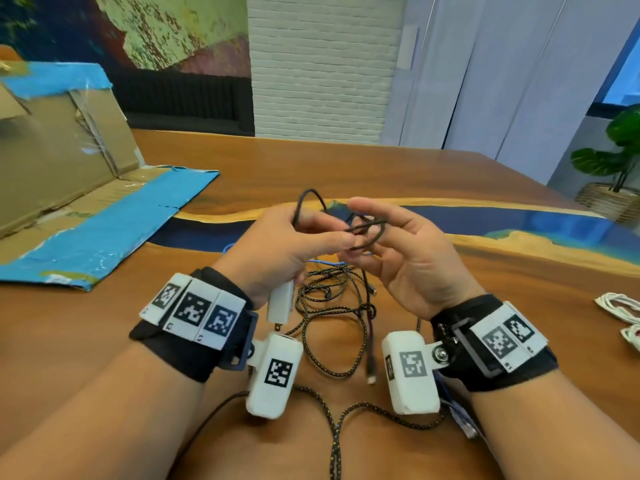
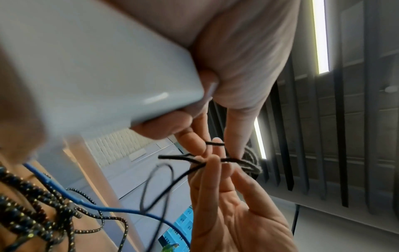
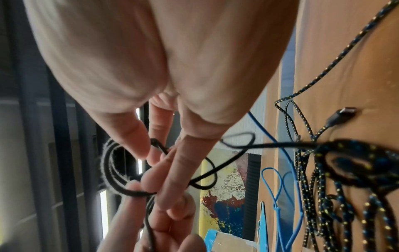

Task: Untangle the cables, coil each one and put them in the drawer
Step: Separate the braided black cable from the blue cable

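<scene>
Both hands are raised above the wooden table (image 1: 485, 271), working one thin black cable (image 1: 367, 230). My left hand (image 1: 311, 237) pinches it between thumb and forefinger and also grips a white charger (image 1: 281, 304) with its lower fingers. The right hand (image 1: 408, 251), palm up, has its fingers curled through the cable's small loops, and its thumb (image 3: 138, 136) presses the strand. A fuzzy black strap (image 3: 108, 167) rings the loops. In the left wrist view the charger (image 2: 97, 68) fills the upper left, with the black cable (image 2: 179, 157) beyond it.
A tangle of black-and-yellow braided cables (image 1: 332, 306) lies on the table under the hands, with a thin blue cable (image 1: 325, 262) among them. An open cardboard box edged in blue tape (image 1: 69, 168) lies at the left. White coiled cables (image 1: 620, 306) lie at the right edge.
</scene>
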